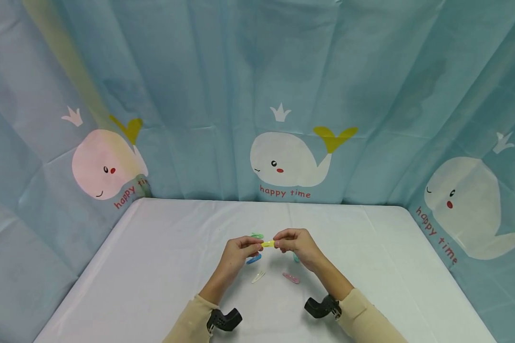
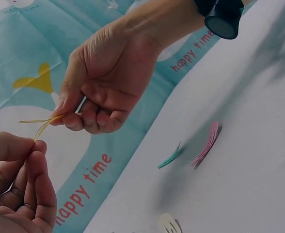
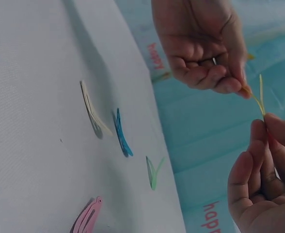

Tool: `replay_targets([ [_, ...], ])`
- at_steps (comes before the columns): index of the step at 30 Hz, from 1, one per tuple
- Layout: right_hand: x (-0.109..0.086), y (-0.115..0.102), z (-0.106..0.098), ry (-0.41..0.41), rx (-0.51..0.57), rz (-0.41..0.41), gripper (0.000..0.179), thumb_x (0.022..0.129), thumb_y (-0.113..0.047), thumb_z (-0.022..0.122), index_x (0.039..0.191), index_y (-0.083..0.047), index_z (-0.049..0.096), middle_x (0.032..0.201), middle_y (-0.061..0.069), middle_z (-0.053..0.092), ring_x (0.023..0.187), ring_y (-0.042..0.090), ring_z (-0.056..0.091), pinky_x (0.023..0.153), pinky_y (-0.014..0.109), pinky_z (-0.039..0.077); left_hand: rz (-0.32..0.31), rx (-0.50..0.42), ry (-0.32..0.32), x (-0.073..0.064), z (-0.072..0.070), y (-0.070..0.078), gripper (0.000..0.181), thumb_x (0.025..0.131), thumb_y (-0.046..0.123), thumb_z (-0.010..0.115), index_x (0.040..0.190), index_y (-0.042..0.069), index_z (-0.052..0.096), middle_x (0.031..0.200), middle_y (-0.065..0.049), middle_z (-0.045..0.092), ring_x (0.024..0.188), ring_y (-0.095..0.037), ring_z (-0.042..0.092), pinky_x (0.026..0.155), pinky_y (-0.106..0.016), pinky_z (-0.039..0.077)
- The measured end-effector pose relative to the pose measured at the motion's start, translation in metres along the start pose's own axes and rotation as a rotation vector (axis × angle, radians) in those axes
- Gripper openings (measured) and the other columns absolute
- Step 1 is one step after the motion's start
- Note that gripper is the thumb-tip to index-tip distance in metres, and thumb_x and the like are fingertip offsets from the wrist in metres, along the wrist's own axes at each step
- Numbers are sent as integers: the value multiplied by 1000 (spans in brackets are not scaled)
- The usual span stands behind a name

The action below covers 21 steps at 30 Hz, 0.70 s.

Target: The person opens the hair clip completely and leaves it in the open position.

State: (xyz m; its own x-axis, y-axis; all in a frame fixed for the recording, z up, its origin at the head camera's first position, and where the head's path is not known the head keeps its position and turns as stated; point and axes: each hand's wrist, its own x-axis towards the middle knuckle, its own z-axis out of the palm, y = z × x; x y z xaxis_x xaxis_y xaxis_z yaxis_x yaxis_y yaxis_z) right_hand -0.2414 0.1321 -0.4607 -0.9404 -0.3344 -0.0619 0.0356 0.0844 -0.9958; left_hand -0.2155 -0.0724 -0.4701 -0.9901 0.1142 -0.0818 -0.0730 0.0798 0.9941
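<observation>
A yellow snap hair clip [image 1: 268, 244] is held above the table between both hands. My left hand [image 1: 235, 255] pinches one of its strips between thumb and fingers. At the other end, my right hand [image 1: 301, 245] pinches the part where the strips meet. Both wrist views show the clip spread in a V, one thin yellow strip [image 3: 261, 86] standing free. Below the hands lie a blue clip [image 1: 254, 258], a cream clip [image 1: 258, 277] and a pink clip [image 1: 291, 277]. A light green clip [image 1: 257, 235] lies farther back; a teal clip [image 1: 295, 257] is partly hidden by my right hand.
The clips lie on a white-covered table [image 1: 176, 267]. Behind it and at both sides hangs a blue curtain [image 1: 206, 157] printed with whales. Black cameras [image 1: 322, 307] are strapped on both wrists, over beige sleeves [image 1: 193, 319].
</observation>
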Motion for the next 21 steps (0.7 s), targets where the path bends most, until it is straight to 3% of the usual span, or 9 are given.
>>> replay_targets([
  [10, 5, 0, 1, 24, -9, 10, 23, 86, -8, 71, 100, 10, 68, 78, -4, 70, 73, 18, 61, 70, 25, 52, -10, -4, 28, 6, -2, -1, 22, 90, 14, 68, 105, -2, 71, 96, -7, 72, 90, -24, 67, 79, -26, 55],
  [15, 9, 0, 6, 38, -15, 29, 22, 85, -6, 70, 100, 10, 68, 77, -3, 70, 72, 16, 62, 68, 25, 51, -2, 12, 69, 8, -3, 0, 20, 90, 11, 68, 104, -3, 72, 94, -10, 73, 83, -18, 66, 77, -28, 54],
  [21, 15, 3, 11, 65, -53, 53, 23, 85, -9, 71, 99, 9, 69, 78, 0, 71, 71, 18, 62, 66, 25, 51, 15, 56, 94, 12, -6, -6, 19, 89, 10, 68, 102, -3, 72, 93, -16, 73, 84, -24, 66, 75, -29, 54],
])
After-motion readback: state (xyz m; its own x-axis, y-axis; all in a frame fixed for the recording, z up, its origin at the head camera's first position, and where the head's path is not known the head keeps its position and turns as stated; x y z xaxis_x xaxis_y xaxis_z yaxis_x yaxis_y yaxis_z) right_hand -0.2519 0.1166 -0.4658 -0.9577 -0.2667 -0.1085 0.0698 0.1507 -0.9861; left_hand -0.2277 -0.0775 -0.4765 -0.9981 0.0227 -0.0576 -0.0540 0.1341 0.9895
